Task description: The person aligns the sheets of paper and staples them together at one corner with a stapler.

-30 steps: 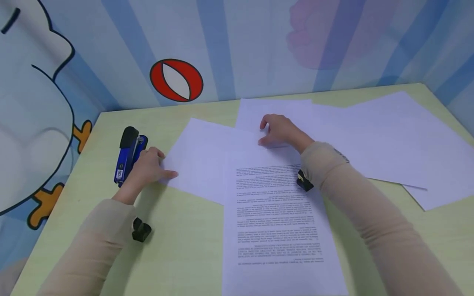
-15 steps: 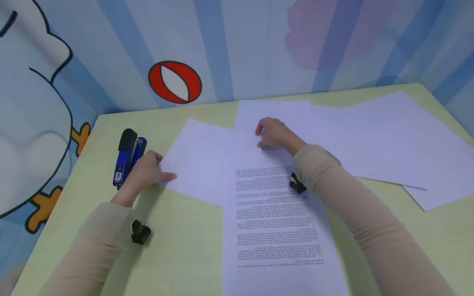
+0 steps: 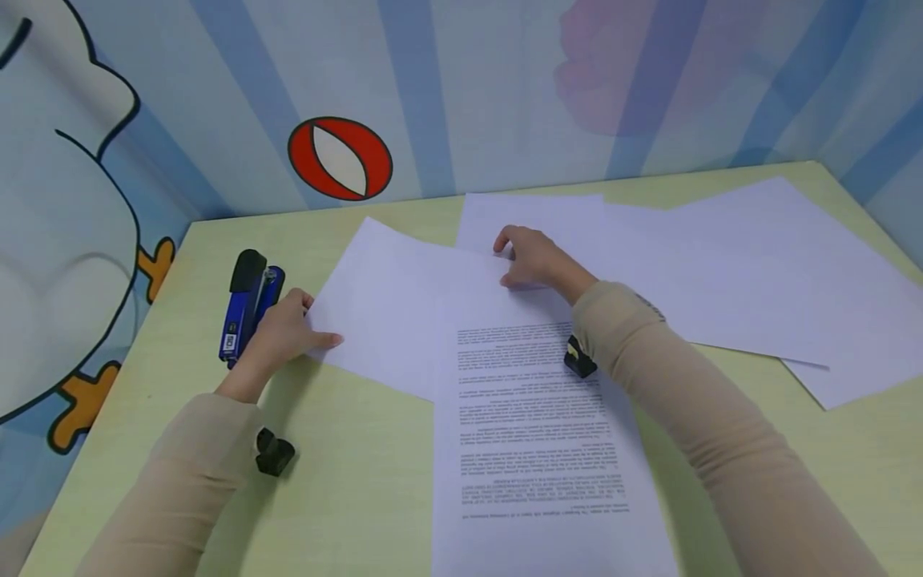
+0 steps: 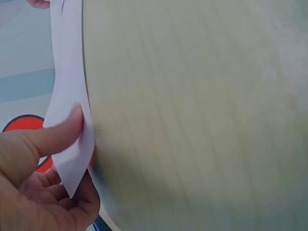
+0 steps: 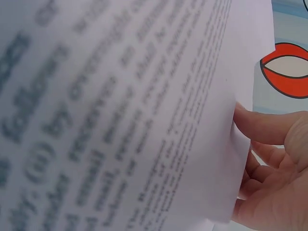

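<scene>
My left hand [image 3: 287, 327] pinches the left corner of a blank white sheet of paper [image 3: 382, 312]. In the left wrist view the thumb [image 4: 62, 134] lies on top of this sheet and the fingers are curled beneath it. The sheet's far corner is lifted, and its right part meets a printed page [image 3: 534, 449], whose text appears upside down in the head view. My right hand [image 3: 537, 258] pinches the far edge of the printed page. The right wrist view has the thumb [image 5: 262, 127] on the page, with the other fingers behind it.
A blue and black stapler [image 3: 248, 308] lies just left of my left hand. Behind my right hand is another white sheet [image 3: 534, 210], and several overlapping blank sheets [image 3: 750, 272] spread to the right. A patterned wall [image 3: 461, 88] borders the table [image 3: 346, 481] at the back.
The blank sheet's far corner has risen and its far edge now bows. My right hand has shifted slightly left. The left hand has barely moved, keeping its pinch.
</scene>
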`<move>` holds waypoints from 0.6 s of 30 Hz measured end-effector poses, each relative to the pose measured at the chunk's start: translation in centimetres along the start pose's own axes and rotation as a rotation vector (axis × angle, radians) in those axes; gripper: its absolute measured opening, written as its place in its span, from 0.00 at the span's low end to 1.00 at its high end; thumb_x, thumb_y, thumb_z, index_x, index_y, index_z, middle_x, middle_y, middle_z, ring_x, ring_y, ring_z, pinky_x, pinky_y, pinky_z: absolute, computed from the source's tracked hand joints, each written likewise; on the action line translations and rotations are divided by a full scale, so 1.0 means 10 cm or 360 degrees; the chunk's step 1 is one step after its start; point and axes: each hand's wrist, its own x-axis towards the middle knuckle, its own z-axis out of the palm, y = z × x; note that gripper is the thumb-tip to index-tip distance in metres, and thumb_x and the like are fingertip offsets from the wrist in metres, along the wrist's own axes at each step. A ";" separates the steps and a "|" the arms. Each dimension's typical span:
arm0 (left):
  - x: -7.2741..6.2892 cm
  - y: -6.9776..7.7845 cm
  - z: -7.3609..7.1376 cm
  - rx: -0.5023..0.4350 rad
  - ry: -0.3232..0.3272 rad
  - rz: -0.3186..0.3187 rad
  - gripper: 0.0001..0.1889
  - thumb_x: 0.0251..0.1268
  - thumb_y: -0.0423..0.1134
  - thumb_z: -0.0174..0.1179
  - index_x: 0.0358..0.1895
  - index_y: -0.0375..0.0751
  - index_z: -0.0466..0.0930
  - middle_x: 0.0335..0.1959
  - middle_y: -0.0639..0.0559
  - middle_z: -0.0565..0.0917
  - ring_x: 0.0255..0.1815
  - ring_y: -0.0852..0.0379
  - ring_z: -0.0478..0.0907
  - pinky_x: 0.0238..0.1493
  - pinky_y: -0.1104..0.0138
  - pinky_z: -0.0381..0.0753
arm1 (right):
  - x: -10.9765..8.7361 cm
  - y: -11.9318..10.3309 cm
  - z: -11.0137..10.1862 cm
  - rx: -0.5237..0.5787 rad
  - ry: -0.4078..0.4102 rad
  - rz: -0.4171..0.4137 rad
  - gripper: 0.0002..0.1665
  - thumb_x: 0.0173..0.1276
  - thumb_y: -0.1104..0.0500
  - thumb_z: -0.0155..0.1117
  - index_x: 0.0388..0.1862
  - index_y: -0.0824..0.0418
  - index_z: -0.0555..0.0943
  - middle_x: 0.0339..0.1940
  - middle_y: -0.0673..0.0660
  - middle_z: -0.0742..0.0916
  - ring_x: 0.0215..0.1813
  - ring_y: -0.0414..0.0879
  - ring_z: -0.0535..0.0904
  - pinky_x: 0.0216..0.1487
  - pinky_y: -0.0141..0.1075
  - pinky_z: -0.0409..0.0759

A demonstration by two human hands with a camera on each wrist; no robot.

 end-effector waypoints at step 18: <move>-0.02 0.04 -0.27 -0.0570 0.0092 0.0045 0.24 0.69 0.42 0.53 0.61 0.31 0.64 0.51 0.38 0.69 0.46 0.47 0.69 0.43 0.65 0.75 | 0.03 0.15 -0.14 0.0402 0.0043 -0.0095 0.09 0.64 0.68 0.55 0.44 0.65 0.72 0.37 0.60 0.74 0.38 0.50 0.67 0.38 0.38 0.66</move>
